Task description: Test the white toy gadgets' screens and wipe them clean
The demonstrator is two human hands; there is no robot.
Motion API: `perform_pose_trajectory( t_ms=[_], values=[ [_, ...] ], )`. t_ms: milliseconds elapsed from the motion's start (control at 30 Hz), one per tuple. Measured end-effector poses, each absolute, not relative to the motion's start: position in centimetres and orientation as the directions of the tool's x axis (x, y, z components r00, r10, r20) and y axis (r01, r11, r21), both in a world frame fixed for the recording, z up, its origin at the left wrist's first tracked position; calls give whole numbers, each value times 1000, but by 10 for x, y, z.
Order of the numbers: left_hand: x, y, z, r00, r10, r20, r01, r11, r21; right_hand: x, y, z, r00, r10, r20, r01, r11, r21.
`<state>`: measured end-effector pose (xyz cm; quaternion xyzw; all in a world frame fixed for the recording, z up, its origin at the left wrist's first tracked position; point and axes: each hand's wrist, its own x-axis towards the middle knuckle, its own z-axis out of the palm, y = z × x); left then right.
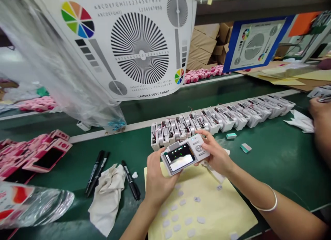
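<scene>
While the left hand (159, 176) and right hand (217, 155) clench their fingers around its two ends, a white compact camera (184, 154) is held over a yellow sheet (207, 212), its lit screen too blurred to read. Behind the camera, a row of partly assembled camera bodies (214, 119) lines the green table (271, 164). Left of it lie black marker pens (94, 173) and a crumpled white cloth (107, 195), and another person's hand (319, 111) shows well to its right.
</scene>
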<state>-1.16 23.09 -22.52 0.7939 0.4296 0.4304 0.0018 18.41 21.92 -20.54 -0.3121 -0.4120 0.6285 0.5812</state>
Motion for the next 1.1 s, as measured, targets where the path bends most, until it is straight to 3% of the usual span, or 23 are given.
perform_pose_trajectory(
  t_ms=[133, 433, 933, 1100],
  values=[
    [-16, 237, -223, 268, 704, 657, 650, -636, 416, 185, 221, -209, -189, 971, 146, -338, 75, -938],
    [-22, 242, -222, 312, 684, 660, 638, -665, 389, 179, 217, -209, -159, 981, 112, -97, 97, -991],
    [-18, 235, -219, 334, 624, 706, 596, -720, 355, 179, 224, -218, -147, 986, 80, -97, 66, -993],
    [-21, 238, -216, 330, 705, 627, 574, -678, 460, 183, 225, -221, -185, 978, 92, -191, 56, -980]
  ],
)
